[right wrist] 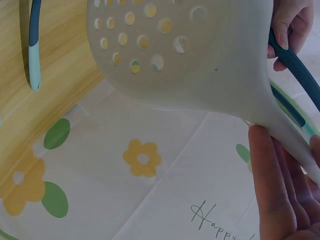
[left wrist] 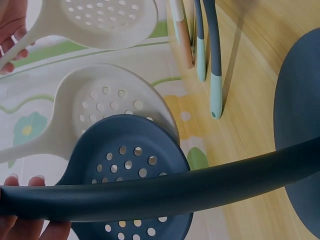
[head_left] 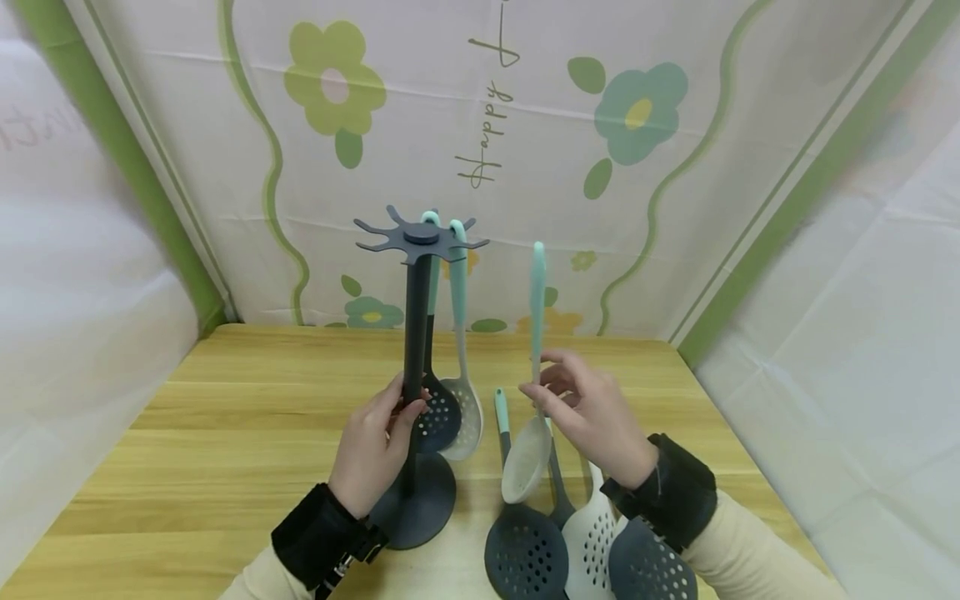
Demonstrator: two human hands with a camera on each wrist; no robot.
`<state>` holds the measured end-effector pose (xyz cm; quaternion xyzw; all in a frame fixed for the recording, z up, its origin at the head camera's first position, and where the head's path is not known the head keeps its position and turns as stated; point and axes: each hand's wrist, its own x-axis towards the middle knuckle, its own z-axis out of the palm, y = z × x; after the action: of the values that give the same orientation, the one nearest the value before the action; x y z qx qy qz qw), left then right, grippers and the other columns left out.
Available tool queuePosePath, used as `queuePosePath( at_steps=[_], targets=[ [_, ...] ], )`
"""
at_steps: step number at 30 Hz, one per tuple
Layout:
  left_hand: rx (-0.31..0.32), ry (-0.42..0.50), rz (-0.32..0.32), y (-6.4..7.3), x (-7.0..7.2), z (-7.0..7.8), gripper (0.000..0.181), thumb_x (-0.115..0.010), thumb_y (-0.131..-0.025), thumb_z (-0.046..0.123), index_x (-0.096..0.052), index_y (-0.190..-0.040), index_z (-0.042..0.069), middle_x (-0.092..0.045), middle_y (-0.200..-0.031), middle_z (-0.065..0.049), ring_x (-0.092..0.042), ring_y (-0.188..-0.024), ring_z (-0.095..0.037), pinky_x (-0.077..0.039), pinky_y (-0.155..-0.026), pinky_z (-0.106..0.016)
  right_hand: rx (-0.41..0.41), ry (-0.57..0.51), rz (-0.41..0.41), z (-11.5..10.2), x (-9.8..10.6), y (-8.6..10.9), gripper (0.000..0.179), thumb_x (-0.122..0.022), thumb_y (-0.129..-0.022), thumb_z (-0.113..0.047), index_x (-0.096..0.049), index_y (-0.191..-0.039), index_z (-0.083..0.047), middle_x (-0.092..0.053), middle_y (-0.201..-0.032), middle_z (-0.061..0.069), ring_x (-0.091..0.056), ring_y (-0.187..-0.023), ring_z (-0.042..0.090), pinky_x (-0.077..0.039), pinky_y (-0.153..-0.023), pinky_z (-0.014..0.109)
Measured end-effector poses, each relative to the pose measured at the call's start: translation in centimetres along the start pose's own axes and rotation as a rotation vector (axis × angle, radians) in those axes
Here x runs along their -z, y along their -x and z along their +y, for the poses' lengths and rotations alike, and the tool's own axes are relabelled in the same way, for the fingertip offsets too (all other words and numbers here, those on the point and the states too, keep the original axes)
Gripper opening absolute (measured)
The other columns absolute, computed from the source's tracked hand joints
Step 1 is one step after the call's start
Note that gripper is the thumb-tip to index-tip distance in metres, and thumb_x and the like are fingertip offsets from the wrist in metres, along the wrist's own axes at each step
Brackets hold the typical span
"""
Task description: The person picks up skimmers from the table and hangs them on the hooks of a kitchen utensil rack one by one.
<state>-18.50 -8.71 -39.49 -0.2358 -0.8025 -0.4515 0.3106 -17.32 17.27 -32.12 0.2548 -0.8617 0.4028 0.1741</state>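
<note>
My left hand [head_left: 372, 450] grips the dark pole of a utensil stand [head_left: 417, 325], which stands upright on a round base. From its hooked top hang a dark skimmer [head_left: 441, 421] and a white skimmer [head_left: 472, 421] with mint handles. To the right of the stand, my right hand [head_left: 596, 412] pinches another white skimmer [head_left: 527, 462] low on its stem, bowl down, mint handle up. Its holes show in the right wrist view, where the white skimmer [right wrist: 215, 70] fills the upper part. It is apart from the stand's hooks.
Several utensils lie on the wooden table [head_left: 247, 433] at front right: a dark skimmer [head_left: 527, 554], a white perforated utensil [head_left: 588, 542] and a dark perforated one [head_left: 652, 562], partly under my right wrist. A flowered cloth [head_left: 420, 108] hangs behind the table.
</note>
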Motion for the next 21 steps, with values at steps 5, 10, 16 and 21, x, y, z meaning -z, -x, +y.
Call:
queuePosePath(
  at_steps=[5, 10, 16, 21],
  targets=[
    [-0.018, -0.014, 0.021, 0.1, 0.0, 0.0, 0.023, -0.059, -0.096, 0.009, -0.067, -0.115, -0.002, -0.074, -0.094, -0.009, -0.066, -0.073, -0.016, -0.052, -0.053, -0.027, 0.016, -0.008, -0.004, -0.1, -0.1, -0.3, 0.035, -0.064, -0.096, -0.015, -0.060, -0.123, 0.006, -0.075, -0.094, 0.009, -0.070, -0.073, 0.017, -0.059, -0.062, 0.031],
    [-0.016, -0.011, 0.024, 0.1, 0.0, 0.1, 0.023, -0.060, -0.096, 0.009, -0.067, -0.116, -0.001, -0.074, -0.095, -0.009, -0.068, -0.075, -0.016, -0.053, -0.054, -0.027, 0.068, 0.019, 0.021, -0.4, -0.3, -0.7, 0.033, -0.067, -0.094, -0.013, -0.062, -0.119, 0.006, -0.075, -0.091, 0.010, -0.070, -0.071, 0.014, -0.060, -0.061, 0.032],
    [-0.013, -0.011, 0.022, 0.1, 0.0, 0.1, 0.023, -0.061, -0.096, 0.009, -0.067, -0.116, -0.001, -0.075, -0.095, -0.009, -0.070, -0.077, -0.017, -0.055, -0.055, -0.027, 0.112, 0.041, 0.038, -0.8, -0.4, -1.2, 0.035, -0.069, -0.092, -0.013, -0.063, -0.119, 0.008, -0.074, -0.088, 0.009, -0.069, -0.070, 0.012, -0.060, -0.060, 0.032],
    [-0.013, -0.011, 0.022, 0.1, 0.1, 0.1, 0.024, -0.060, -0.096, 0.010, -0.068, -0.116, 0.000, -0.075, -0.096, -0.009, -0.071, -0.078, -0.018, -0.055, -0.055, -0.028, 0.147, 0.050, 0.040, -0.9, -0.5, -1.4, 0.033, -0.071, -0.090, -0.011, -0.064, -0.117, 0.006, -0.074, -0.085, 0.008, -0.069, -0.070, 0.012, -0.060, -0.059, 0.029]
  ],
)
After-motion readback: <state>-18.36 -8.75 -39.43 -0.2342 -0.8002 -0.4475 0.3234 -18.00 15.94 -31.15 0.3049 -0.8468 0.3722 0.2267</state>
